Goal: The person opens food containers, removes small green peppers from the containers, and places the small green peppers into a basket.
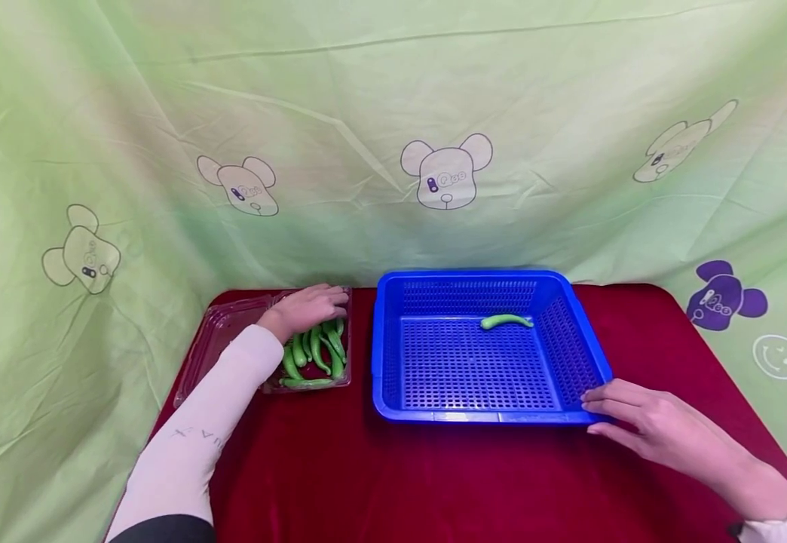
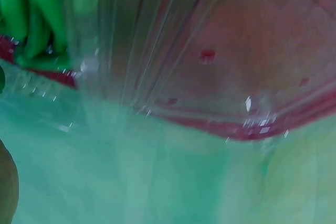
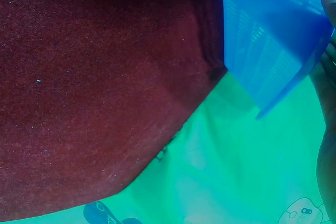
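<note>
My left hand [image 1: 312, 305] reaches over the far part of a clear plastic clamshell box [image 1: 197, 351]. Several slim green peppers [image 1: 297, 351] lie in its right half. The fingertips point down among them, and whatever they touch is hidden. In the left wrist view, green peppers [image 2: 44, 9] show through clear plastic at the upper left. To the right stands a blue perforated basket [image 1: 434, 415] with one green pepper [image 1: 505, 321] on its floor near the back. My right hand [image 1: 661, 422] grips the basket's front right corner, fingers over the rim and thumb outside.
A dark red cloth [image 1: 393, 483] covers the table under box and basket. Behind and at both sides hangs a pale green curtain [image 1: 339, 90] printed with bear heads. The basket's back edge is close to the curtain.
</note>
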A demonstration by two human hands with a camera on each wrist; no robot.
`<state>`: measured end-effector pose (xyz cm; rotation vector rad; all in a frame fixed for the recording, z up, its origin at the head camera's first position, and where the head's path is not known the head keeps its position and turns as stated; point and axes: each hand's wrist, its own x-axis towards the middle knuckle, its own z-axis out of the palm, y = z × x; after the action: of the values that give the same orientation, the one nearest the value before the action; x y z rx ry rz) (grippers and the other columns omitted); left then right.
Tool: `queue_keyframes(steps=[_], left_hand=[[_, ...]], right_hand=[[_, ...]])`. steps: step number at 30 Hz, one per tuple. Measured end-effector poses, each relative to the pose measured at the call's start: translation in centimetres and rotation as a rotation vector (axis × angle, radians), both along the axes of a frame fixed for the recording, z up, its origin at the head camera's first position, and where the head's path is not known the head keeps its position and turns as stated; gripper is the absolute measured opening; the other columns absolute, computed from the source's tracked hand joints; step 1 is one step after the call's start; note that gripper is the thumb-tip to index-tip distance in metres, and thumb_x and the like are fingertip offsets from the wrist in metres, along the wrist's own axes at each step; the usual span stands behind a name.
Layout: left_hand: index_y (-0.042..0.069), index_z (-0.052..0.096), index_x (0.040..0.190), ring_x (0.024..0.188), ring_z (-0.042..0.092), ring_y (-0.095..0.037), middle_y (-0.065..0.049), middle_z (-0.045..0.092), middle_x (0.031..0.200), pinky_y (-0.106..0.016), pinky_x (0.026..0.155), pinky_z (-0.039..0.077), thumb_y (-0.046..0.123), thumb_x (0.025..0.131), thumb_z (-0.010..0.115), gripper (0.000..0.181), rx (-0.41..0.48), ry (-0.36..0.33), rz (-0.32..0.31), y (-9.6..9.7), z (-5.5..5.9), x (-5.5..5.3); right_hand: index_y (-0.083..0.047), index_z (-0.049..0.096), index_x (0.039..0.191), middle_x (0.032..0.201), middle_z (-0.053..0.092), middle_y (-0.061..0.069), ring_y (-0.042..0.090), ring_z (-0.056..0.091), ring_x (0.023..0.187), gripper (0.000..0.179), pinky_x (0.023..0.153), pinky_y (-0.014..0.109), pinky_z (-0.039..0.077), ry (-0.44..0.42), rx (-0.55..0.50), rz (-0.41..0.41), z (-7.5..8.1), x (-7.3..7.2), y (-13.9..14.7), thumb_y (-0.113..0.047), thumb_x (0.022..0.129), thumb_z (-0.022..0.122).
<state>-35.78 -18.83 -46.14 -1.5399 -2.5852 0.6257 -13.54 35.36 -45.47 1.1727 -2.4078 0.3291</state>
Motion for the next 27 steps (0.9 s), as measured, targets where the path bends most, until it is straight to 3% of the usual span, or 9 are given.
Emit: queue_keyframes(steps=[8,18,22,27], left_hand=[[0.007,0.068,0.128,0.124,0.06,-0.029,-0.012,0.063,0.135,-0.041,0.1,0.056,0.0,0.097,0.061,0.032,0.001,0.081,-0.006,-0.5,2.8,-0.8],[-0.003,0.062,0.133,0.123,0.062,-0.033,-0.019,0.063,0.132,-0.043,0.101,0.056,-0.007,0.097,0.056,0.036,0.091,0.09,0.02,-1.6,7.0,-0.7],[-0.004,0.064,0.131,0.115,0.064,-0.033,-0.019,0.065,0.125,-0.042,0.096,0.058,-0.009,0.096,0.057,0.036,0.237,0.073,0.046,0.0,8.0,-0.2],[-0.003,0.068,0.121,0.093,0.065,-0.027,-0.013,0.063,0.102,-0.038,0.082,0.06,0.002,0.102,0.056,0.023,0.488,0.031,0.072,4.5,9.1,0.9]], right_hand=[[-0.02,0.079,0.099,0.105,0.071,-0.011,0.001,0.063,0.1,0.052,0.094,0.003,0.046,-0.013,0.001,-0.007,0.2,-0.1,-0.2,-0.058,0.105,0.043],[-0.023,0.079,0.1,0.105,0.071,-0.012,0.003,0.065,0.097,0.049,0.093,0.004,0.048,0.024,-0.009,0.016,0.1,-0.4,-0.1,-0.057,0.105,0.045],[-0.023,0.079,0.1,0.105,0.071,-0.012,0.003,0.065,0.097,0.049,0.092,0.004,0.048,0.025,-0.012,0.014,0.1,-0.4,0.0,-0.058,0.104,0.045],[-0.022,0.079,0.1,0.105,0.071,-0.011,0.001,0.064,0.098,0.049,0.092,0.004,0.048,0.007,-0.011,0.014,0.2,-0.3,0.0,-0.058,0.104,0.045]])
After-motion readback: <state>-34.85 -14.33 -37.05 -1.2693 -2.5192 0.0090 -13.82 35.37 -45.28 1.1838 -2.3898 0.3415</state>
